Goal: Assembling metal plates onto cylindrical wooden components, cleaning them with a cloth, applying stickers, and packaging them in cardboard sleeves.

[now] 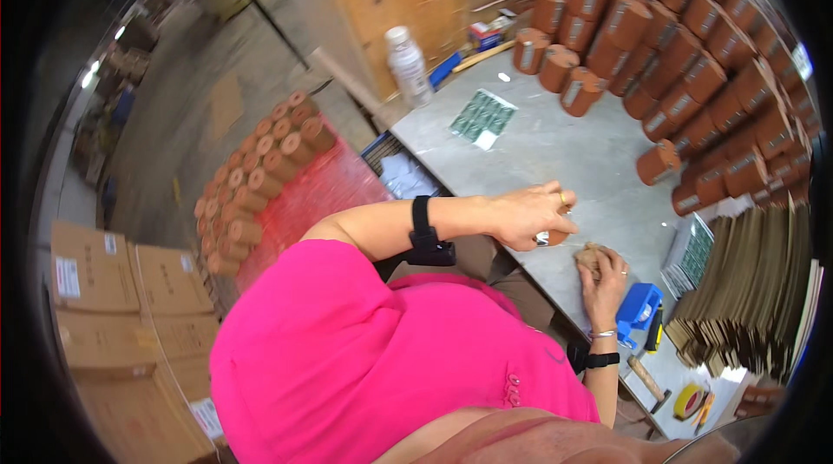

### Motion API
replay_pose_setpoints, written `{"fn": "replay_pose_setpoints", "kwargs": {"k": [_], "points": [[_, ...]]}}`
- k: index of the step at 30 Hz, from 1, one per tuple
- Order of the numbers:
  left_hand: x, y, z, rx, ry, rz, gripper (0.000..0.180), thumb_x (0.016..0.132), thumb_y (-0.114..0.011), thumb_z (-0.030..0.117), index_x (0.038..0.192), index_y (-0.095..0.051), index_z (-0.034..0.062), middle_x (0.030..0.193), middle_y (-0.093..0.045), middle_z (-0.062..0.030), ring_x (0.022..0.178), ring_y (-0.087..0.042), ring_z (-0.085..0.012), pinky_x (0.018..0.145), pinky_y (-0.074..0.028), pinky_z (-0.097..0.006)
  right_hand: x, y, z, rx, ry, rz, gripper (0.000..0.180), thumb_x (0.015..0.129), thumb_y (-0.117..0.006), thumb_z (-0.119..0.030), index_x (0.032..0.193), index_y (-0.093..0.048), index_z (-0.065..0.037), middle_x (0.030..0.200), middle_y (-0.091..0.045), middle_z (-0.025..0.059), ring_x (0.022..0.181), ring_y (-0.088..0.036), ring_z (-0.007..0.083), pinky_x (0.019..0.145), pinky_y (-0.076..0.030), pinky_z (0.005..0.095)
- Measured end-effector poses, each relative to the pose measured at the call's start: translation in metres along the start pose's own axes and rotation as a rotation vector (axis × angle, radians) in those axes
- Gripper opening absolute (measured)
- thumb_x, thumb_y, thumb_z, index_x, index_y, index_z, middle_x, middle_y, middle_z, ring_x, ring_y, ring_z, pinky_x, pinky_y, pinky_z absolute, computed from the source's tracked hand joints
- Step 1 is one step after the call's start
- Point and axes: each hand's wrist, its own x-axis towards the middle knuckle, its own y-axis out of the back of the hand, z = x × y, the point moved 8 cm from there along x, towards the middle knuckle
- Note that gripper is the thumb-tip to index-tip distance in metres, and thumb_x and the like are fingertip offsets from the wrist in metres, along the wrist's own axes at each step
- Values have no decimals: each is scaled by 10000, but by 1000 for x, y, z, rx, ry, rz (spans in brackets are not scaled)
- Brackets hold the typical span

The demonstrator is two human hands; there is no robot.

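My left hand (529,217) reaches over the near edge of the grey table (599,173), fingers curled down over a small reddish-brown cylinder (552,239). Most of that cylinder is hidden beneath the hand, with a pale, shiny patch showing on its side. Just to the right, my right hand (605,277) closes around a crumpled tan wad (590,259), which looks like cloth. Both hands are low over the tabletop and close together, but apart. A sheet of green labels (483,118) lies farther back on the table.
Stacked reddish-brown cylinders (626,21) line the back right. Flattened cardboard (737,290), a blue tape dispenser (639,312), a hammer (646,380) and yellow tape (690,401) lie right. A white bottle (408,67) stands behind. More cylinders (265,171) occupy a red surface (304,214) at left, above cartons (130,316).
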Motion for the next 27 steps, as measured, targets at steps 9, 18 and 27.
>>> {"fn": "replay_pose_setpoints", "kwargs": {"k": [9, 18, 27], "points": [[-52, -29, -59, -543, 233, 506, 1114, 590, -929, 271, 1483, -304, 40, 1406, -458, -195, 1302, -463, -322, 1098, -374, -400, 37, -15, 6, 13, -92, -4, 237, 870, -704, -242, 873, -705, -5, 838, -612, 202, 747, -569, 377, 669, -468, 419], [-40, -61, -77, -657, 369, 470, 829, 599, -883, 282, 1303, -504, 62, 1231, -610, -179, 1142, -609, -315, 983, -484, -404, 83, 4, -125, 194, 371, 261, 182, 785, -747, -166, 937, -707, -74, 845, -614, 110, 741, -603, 318, 660, -497, 411], [-44, -48, -73, -553, 315, 564, 827, 582, -877, 269, 1293, -515, 51, 1201, -624, -176, 1118, -606, -353, 969, -489, -407, 51, 1, -142, 268, 408, -116, 122, 794, -731, -143, 881, -678, -76, 811, -580, 102, 754, -618, 336, 654, -512, 421]]}}
